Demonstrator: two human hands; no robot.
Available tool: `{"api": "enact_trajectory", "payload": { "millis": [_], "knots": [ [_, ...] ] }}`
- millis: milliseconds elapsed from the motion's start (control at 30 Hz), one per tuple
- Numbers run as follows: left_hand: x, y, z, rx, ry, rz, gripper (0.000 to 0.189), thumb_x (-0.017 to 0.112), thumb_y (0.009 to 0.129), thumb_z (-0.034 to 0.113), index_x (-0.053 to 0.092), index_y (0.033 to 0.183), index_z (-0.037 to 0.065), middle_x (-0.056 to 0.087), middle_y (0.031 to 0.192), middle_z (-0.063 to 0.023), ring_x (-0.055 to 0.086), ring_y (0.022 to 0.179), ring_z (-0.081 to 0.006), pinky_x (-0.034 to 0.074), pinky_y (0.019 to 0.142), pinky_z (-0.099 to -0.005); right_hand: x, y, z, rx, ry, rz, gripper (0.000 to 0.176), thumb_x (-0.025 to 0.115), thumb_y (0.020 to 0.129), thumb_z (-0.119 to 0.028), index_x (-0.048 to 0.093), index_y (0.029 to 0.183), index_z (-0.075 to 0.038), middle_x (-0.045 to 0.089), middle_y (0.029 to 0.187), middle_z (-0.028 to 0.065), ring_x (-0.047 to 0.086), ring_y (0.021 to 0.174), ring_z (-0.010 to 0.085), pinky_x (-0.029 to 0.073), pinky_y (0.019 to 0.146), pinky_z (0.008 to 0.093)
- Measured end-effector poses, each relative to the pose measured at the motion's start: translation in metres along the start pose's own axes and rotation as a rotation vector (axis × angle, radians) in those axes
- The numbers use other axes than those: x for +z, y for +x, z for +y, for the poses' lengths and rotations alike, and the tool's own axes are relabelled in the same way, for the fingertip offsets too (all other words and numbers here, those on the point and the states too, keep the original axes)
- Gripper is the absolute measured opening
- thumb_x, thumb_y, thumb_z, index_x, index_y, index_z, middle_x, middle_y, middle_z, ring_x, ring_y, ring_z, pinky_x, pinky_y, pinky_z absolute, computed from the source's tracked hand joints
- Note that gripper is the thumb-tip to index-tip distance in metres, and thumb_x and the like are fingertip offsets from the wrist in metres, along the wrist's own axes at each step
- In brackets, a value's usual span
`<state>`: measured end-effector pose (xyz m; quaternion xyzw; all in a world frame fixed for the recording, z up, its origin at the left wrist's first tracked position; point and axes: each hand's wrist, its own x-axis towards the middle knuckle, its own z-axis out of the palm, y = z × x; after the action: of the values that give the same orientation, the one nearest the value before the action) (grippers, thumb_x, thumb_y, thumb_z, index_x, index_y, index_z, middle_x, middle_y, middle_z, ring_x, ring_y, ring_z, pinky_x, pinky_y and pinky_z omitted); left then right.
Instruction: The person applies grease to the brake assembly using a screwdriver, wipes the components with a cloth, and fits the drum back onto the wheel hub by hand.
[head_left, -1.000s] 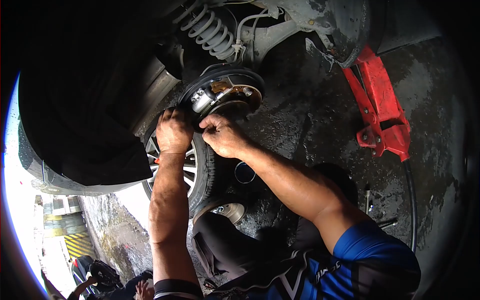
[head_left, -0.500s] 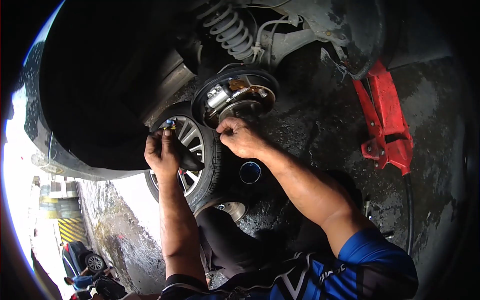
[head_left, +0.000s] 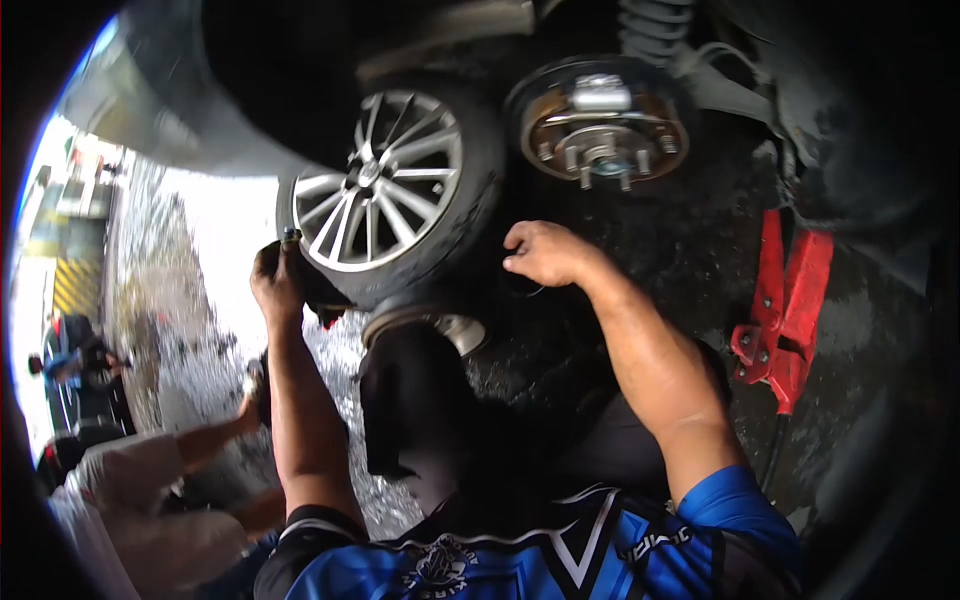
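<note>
Wet, dark concrete ground (head_left: 690,250), glistening; bright daylight to the left. Car body (head_left: 270,70) raised overhead, in shadow.

Wheel (head_left: 380,190): silver alloy, many thin spokes, black rubber tyre, leaning below the car. A second ago the view sat close on the brake hub; it has since swung, and the whole wheel face now shows.

Red jack (head_left: 785,310): painted steel, angular, well right of the hands.

Brake hub (head_left: 605,125): round, rusty brown backing plate, bare studs at centre, a metal cylinder on top.

Brake drum (head_left: 445,328): grey metal disc, flat on the ground under the tyre.

Another person's arm (head_left: 200,440), white sleeve, lower left.

Right hand (head_left: 545,252): was at the hub's lower edge half a second ago, now lower and apart from it. Fingers curled, thumb to forefinger; cannot tell if anything is pinched.

Left hand (head_left: 278,280): off the hub, now just beside the tyre's left edge. Fist closed round a small tool (head_left: 290,236), whose tip pokes above the knuckles
</note>
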<state>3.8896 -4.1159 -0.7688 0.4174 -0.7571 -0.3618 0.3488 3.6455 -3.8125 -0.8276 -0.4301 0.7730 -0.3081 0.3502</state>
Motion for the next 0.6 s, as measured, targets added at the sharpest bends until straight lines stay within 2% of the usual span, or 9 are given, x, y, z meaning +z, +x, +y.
{"api": "enact_trajectory", "payload": {
  "millis": [100, 233, 333, 433, 467, 500, 533, 567, 600],
  "knots": [
    [-0.040, 0.000, -0.086, -0.095, 0.009, 0.214, 0.025, 0.067, 0.090, 0.023, 0.067, 0.094, -0.002, 0.066, 0.080, -0.0056, 0.055, 0.069, -0.0126, 0.045, 0.065, -0.0268, 0.030, 0.010, -0.002, 0.140, -0.061, -0.148, 0.041, 0.067, 0.081, -0.030, 0.065, 0.110, -0.003, 0.066, 0.110, 0.0193, 0.062, 0.106, 0.0327, 0.049, 0.089, 0.0397],
    [-0.061, 0.006, -0.143, -0.340, 0.110, 0.400, 0.038, 0.072, 0.085, 0.030, 0.066, 0.097, -0.005, 0.069, 0.088, -0.0128, 0.062, 0.078, -0.0185, 0.049, 0.073, -0.0306, 0.084, 0.026, 0.022, 0.128, -0.227, -0.348, 0.048, 0.069, 0.082, -0.031, 0.062, 0.116, 0.001, 0.067, 0.109, 0.0197, 0.062, 0.106, 0.0317, 0.048, 0.091, 0.0385],
    [-0.058, 0.039, -0.166, -0.393, 0.029, 0.391, 0.039, 0.071, 0.085, 0.028, 0.065, 0.099, -0.008, 0.069, 0.089, -0.0151, 0.063, 0.080, -0.0206, 0.051, 0.074, -0.0322, 0.112, 0.036, 0.029, 0.208, -0.217, -0.442, 0.054, 0.068, 0.083, -0.036, 0.060, 0.120, 0.002, 0.063, 0.117, 0.0213, 0.059, 0.113, 0.0327, 0.046, 0.095, 0.0382],
    [-0.038, 0.070, -0.155, -0.468, -0.242, 0.436, 0.033, 0.070, 0.085, 0.026, 0.067, 0.088, -0.007, 0.066, 0.074, -0.0115, 0.061, 0.061, -0.0190, 0.050, 0.057, -0.0319, 0.132, 0.035, 0.031, 0.301, -0.162, -0.420, 0.062, 0.068, 0.084, -0.039, 0.055, 0.127, 0.003, 0.058, 0.127, 0.0228, 0.055, 0.119, 0.0322, 0.045, 0.097, 0.0361],
    [-0.030, 0.069, -0.139, -0.570, -0.160, 0.353, 0.038, 0.069, 0.086, 0.031, 0.067, 0.086, -0.007, 0.065, 0.071, -0.0112, 0.060, 0.059, -0.0192, 0.050, 0.056, -0.0336, 0.138, 0.035, 0.032, 0.424, 0.089, -0.409, 0.070, 0.068, 0.083, -0.042, 0.048, 0.134, 0.002, 0.053, 0.133, 0.0229, 0.052, 0.123, 0.0324, 0.044, 0.099, 0.0383],
    [-0.023, 0.072, -0.147, -0.694, -0.070, 0.207, 0.051, 0.069, 0.084, 0.040, 0.064, 0.097, -0.009, 0.066, 0.084, -0.0162, 0.062, 0.071, -0.0222, 0.051, 0.065, -0.0360, 0.142, 0.035, 0.034, 0.544, 0.341, -0.386, 0.079, 0.069, 0.083, -0.044, 0.041, 0.140, 0.002, 0.047, 0.139, 0.0229, 0.048, 0.127, 0.0325, 0.042, 0.100, 0.0406],
    [-0.014, 0.065, -0.163, -0.678, -0.055, 0.191, 0.061, 0.069, 0.083, 0.044, 0.060, 0.106, -0.011, 0.064, 0.095, -0.0202, 0.062, 0.081, -0.0248, 0.051, 0.073, -0.0370, 0.155, 0.034, 0.048, 0.545, 0.527, -0.413, 0.091, 0.068, 0.083, -0.052, 0.027, 0.148, -0.003, 0.029, 0.152, 0.0206, 0.035, 0.135, 0.0385, 0.037, 0.104, 0.0507],
    [-0.007, 0.057, -0.155, -0.649, -0.037, 0.188, 0.072, 0.069, 0.082, 0.049, 0.055, 0.116, -0.014, 0.062, 0.106, -0.0242, 0.062, 0.092, -0.0275, 0.050, 0.080, -0.0380, 0.156, 0.034, 0.052, 0.557, 0.522, -0.413, 0.091, 0.068, 0.083, -0.052, 0.027, 0.148, -0.003, 0.029, 0.152, 0.0206, 0.035, 0.135, 0.0385, 0.037, 0.104, 0.0507],
    [-0.013, 0.040, -0.148, -0.664, -0.143, 0.137, 0.090, 0.067, 0.081, 0.056, 0.043, 0.128, -0.017, 0.054, 0.124, -0.0302, 0.057, 0.110, -0.0312, 0.046, 0.090, -0.0375, 0.157, 0.034, 0.055, 0.624, 0.758, -0.429, 0.095, 0.067, 0.082, -0.056, 0.023, 0.150, -0.005, 0.024, 0.154, 0.0196, 0.030, 0.137, 0.0418, 0.034, 0.104, 0.0548]
  ]
}}
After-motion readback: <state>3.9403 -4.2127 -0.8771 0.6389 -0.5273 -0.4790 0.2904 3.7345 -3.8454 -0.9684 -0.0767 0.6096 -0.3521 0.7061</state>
